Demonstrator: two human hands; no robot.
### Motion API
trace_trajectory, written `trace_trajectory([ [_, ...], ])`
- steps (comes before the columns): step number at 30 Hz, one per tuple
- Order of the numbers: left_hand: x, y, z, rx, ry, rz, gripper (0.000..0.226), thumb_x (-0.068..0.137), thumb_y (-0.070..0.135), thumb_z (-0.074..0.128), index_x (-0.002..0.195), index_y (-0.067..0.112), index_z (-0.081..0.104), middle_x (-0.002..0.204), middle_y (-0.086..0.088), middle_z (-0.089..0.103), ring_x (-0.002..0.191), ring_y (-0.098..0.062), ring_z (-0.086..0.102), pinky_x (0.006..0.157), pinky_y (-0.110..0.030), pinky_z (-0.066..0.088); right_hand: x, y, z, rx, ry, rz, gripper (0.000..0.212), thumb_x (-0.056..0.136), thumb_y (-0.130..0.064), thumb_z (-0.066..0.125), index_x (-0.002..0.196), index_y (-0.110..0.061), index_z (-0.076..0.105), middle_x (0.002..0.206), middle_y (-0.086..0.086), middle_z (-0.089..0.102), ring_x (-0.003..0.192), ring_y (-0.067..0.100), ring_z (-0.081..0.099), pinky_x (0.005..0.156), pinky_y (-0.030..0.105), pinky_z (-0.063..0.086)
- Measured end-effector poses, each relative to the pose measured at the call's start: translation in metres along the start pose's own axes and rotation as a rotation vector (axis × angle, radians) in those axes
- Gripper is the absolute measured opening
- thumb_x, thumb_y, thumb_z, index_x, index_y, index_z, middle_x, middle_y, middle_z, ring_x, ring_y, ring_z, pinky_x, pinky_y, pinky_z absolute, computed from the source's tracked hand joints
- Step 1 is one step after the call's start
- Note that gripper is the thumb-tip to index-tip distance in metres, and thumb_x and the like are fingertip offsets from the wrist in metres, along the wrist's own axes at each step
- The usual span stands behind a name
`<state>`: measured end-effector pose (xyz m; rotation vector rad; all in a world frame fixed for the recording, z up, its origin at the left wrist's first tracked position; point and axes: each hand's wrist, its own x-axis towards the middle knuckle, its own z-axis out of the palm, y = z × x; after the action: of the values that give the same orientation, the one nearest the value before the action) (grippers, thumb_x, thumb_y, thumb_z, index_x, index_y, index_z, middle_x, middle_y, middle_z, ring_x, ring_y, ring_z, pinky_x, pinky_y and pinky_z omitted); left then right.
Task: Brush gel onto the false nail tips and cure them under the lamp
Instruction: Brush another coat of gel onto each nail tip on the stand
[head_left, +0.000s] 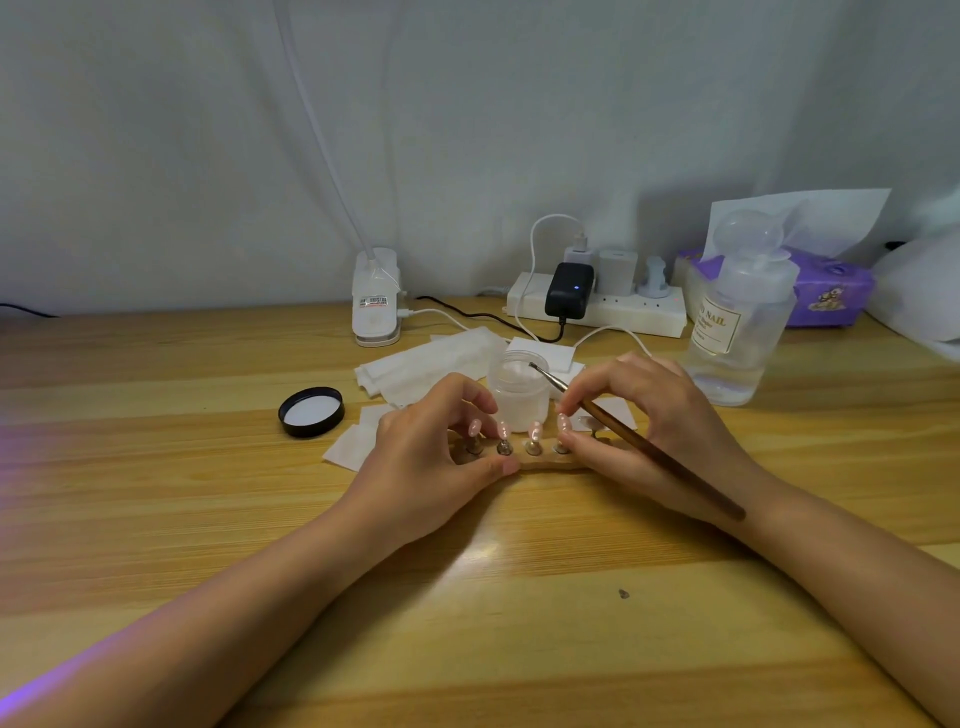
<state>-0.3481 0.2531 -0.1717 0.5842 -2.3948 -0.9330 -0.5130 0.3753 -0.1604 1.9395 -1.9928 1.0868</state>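
Note:
A wooden holder (545, 464) lies mid-table with several pink false nail tips (535, 431) standing on small metal stands. My left hand (441, 457) grips the holder's left end, thumb at its front edge and fingers curled over the leftmost tips. My right hand (649, 431) holds a brown gel brush (639, 439), its tip pointing up-left over the open frosted gel jar (519, 389) behind the holder. The right fingers also touch the holder's right end. A white clip-on lamp (375, 299) stands at the back.
The jar's black lid (311, 411) lies to the left. White wipes (431, 364) are spread behind the jar. A power strip (597, 306) with plugs, a clear pump bottle (737, 332) and a purple tissue pack (826, 291) stand at the back right. Cables cross the wooden table (467, 597).

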Motion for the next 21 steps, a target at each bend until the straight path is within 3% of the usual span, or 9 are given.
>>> trace_trajectory([
  [5,0.001,0.001,0.001,0.007,0.006,0.002,0.034,0.071,0.036,0.073,0.09,0.039,0.045,0.086,0.022,0.059,0.094,-0.002,0.055,0.095,-0.044,0.041,-0.001,-0.003,0.002,-0.055,0.031,-0.067,0.017,0.074,-0.034,0.065,0.088,-0.026,0.064,0.085,-0.009,0.065,0.086,0.001,0.052,0.087,0.013,0.027],
  [8,0.001,0.002,0.001,0.006,0.017,0.026,0.035,0.072,0.032,0.074,0.091,0.039,0.045,0.089,0.021,0.058,0.095,0.0,0.053,0.097,-0.046,0.039,-0.002,-0.008,0.002,-0.006,0.097,-0.067,0.024,0.074,-0.04,0.057,0.087,-0.021,0.065,0.084,-0.009,0.063,0.086,0.002,0.052,0.086,0.018,0.032],
  [11,-0.001,0.004,0.002,0.026,0.088,0.141,0.039,0.068,0.04,0.076,0.092,0.04,0.045,0.096,0.022,0.054,0.097,0.002,0.05,0.094,-0.039,0.036,-0.001,-0.015,0.002,0.091,0.165,-0.018,0.018,0.073,-0.043,0.056,0.087,-0.033,0.057,0.084,-0.018,0.057,0.085,-0.001,0.051,0.083,0.021,0.038],
  [14,-0.005,0.008,0.002,0.105,0.196,0.316,0.038,0.065,0.056,0.065,0.093,0.039,0.045,0.093,0.02,0.054,0.09,0.001,0.049,0.084,-0.03,0.032,-0.001,-0.027,0.004,0.201,0.206,0.006,0.019,0.073,-0.042,0.061,0.088,-0.041,0.049,0.083,-0.025,0.055,0.087,-0.001,0.053,0.082,0.032,0.046],
  [21,-0.005,0.009,0.003,0.163,0.284,0.504,0.019,0.074,0.036,0.058,0.088,0.023,0.058,0.084,0.018,0.053,0.08,0.003,0.047,0.074,-0.028,0.03,-0.004,-0.047,0.013,0.288,0.219,-0.005,0.021,0.073,-0.041,0.06,0.091,-0.039,0.049,0.085,-0.023,0.057,0.083,-0.002,0.056,0.081,0.04,0.049],
])
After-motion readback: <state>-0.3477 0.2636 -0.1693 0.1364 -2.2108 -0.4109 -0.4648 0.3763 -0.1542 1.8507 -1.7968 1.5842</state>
